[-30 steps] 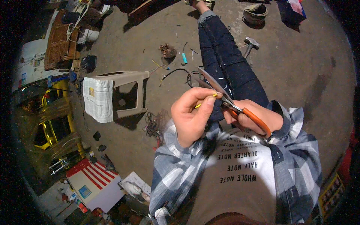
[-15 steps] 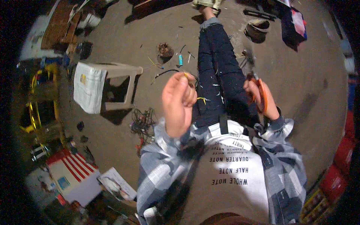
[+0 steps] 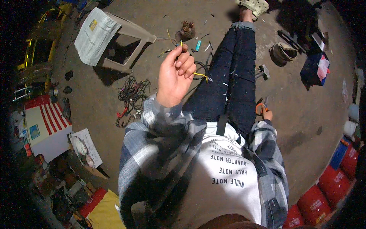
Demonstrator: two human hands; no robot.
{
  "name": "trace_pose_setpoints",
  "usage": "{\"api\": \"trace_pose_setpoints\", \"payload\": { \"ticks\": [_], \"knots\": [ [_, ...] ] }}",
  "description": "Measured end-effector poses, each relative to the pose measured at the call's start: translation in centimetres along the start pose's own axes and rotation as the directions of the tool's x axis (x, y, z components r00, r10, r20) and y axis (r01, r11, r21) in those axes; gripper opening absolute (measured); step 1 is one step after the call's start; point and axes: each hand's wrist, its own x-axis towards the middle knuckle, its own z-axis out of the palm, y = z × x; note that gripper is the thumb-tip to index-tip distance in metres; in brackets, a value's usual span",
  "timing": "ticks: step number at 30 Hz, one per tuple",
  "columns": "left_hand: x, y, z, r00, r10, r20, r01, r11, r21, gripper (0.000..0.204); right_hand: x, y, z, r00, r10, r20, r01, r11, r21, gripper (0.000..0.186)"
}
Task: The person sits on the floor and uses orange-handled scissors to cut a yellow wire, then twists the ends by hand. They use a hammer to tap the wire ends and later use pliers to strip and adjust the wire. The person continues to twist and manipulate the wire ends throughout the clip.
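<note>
My left hand (image 3: 177, 70) is raised in the middle, fingers curled round a yellow wire (image 3: 200, 75); one end pokes up above the fingertips, and a stripped-looking end reaches over my dark jeans (image 3: 242, 61). My right hand (image 3: 267, 114) is low beside my right leg at the floor, fingers on the orange handle of the scissors (image 3: 262, 107). A black cable (image 3: 202, 65) lies beyond my left hand. A hammer (image 3: 264, 72) lies beside my leg, above my right hand.
A plastic stool (image 3: 139, 44) with newspaper (image 3: 93, 36) stands at upper left, near tangled wires (image 3: 131, 97). A turquoise item (image 3: 198, 45) and brown lump (image 3: 187, 30) lie ahead. A bucket (image 3: 280, 53) and dark box (image 3: 312, 70) sit right; red containers (image 3: 314, 202) line the lower right.
My right hand has carried the scissors away from my left hand, rightward and down beside my leg. My left hand has risen with the yellow wire. The view has also shifted.
</note>
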Motion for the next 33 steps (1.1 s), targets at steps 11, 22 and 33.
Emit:
{"api": "trace_pose_setpoints", "payload": {
  "ticks": [11, 22, 33],
  "knots": [
    [0.5, -1.6, 2.1, 0.988, -0.144, 0.062, 0.148, 0.986, -0.074, 0.015, -9.8, -15.7, -10.9, 0.86, -0.386, -0.334, 0.51, 0.691, 0.513, 0.025],
    [-0.7, -1.4, 4.3, 0.991, -0.043, 0.127, 0.046, 0.999, -0.016, 0.017, -24.8, -29.7, -11.5, 0.285, -0.944, -0.169, 0.732, 0.1, 0.674, 0.021],
    [-0.4, -1.3, 3.3, 0.998, -0.019, 0.062, 0.021, 0.999, -0.039, 0.014, -27.2, -27.3, -16.5, 0.323, -0.937, -0.13, 0.501, 0.052, 0.864, 0.012]
  ]
}}
